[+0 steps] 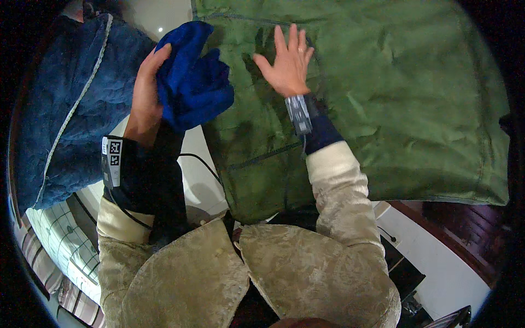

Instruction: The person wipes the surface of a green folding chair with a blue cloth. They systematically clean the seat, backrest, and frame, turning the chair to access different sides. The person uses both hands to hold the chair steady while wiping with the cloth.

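Note:
My left hand (148, 88) grips a bunched blue cloth (190, 82), its thumb over the cloth's upper left edge; the fingers are hidden behind the cloth. To the right, my right hand (287, 65) rests palm down on a large green fabric cover (402, 102), fingers spread and nothing held. The green fabric has dark seams and light creases. The blue cloth overlaps its left edge. Both wrists wear a strapped device with a cable.
A dark blue quilted cloth (82, 82) with pale trim lies at the left. Below it are a checked pale cloth (65, 238) and striped fabric (43, 262). A black cable (201, 160) runs towards the green fabric's left edge. A plug on a cord (392, 238) is at lower right.

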Motion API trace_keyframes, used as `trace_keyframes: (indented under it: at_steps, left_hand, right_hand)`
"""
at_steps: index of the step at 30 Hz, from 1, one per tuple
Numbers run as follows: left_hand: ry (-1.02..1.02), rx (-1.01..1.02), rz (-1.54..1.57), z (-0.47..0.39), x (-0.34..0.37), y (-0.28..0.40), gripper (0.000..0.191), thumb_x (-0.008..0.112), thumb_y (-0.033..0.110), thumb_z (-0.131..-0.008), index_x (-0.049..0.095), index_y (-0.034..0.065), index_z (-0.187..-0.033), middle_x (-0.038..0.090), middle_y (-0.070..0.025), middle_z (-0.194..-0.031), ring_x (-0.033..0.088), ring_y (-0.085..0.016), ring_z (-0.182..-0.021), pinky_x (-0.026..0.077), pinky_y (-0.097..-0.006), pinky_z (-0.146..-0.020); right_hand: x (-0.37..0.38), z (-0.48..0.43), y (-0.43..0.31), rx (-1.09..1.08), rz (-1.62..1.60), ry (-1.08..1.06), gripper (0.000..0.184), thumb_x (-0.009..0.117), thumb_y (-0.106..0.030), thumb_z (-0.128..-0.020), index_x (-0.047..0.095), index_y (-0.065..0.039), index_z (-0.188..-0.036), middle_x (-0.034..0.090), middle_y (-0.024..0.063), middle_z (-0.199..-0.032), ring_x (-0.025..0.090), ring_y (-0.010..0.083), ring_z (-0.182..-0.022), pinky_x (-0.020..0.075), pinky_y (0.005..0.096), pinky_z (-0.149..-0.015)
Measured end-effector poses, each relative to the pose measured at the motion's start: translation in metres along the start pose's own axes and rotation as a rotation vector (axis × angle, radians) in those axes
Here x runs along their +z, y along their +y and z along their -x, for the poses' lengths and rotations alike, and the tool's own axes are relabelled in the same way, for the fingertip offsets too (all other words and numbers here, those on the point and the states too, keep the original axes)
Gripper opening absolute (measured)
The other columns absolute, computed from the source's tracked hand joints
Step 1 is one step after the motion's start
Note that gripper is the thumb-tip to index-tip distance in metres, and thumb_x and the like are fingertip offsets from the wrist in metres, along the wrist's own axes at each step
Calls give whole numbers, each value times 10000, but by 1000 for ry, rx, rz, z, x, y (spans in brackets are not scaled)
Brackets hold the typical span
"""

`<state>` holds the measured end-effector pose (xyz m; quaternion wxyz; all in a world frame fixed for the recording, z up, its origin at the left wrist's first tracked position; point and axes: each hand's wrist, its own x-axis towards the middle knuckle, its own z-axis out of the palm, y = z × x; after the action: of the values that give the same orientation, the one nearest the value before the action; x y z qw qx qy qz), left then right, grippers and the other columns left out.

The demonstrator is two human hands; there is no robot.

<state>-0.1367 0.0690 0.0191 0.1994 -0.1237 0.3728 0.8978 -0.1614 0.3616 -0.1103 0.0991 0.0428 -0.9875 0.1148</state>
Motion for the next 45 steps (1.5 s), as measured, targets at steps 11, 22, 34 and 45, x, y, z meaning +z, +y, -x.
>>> trace_keyframes:
  at_steps: [11,22,34,45]
  left_hand:
    - [25,58,-87,3,-2,3,416,628,307,-906,580,45,-1226,670,-113,-1080,652,-251,-954,534,-391,-889]
    - [-104,-59,8,16,12,9,406,583,301,-921,586,41,-1233,672,-116,-1042,654,-251,-871,550,-383,-817]
    - [-192,-12,-56,-15,-22,-7,454,587,268,-913,562,36,-1302,655,-104,-1133,638,-250,-977,519,-389,-892]
    - [-246,-86,-8,-1,24,-22,432,573,265,-917,545,43,-1287,626,-138,-1155,635,-327,-996,538,-476,-855]
  right_hand:
    - [16,33,24,94,137,-354,879,468,-714,-869,265,-180,-1537,118,200,-1605,86,439,-1470,140,679,-1100]
    - [32,75,-15,-76,60,-484,790,438,-676,-904,317,-188,-1514,124,212,-1599,129,422,-1466,168,668,-1104]
    - [-42,89,-59,180,-97,-605,625,637,-449,-865,502,-137,-1390,239,246,-1550,182,456,-1436,243,635,-1097]
    - [-296,142,-25,216,-288,921,295,601,-89,-830,603,-19,-1116,573,178,-1249,540,312,-1145,424,398,-995]
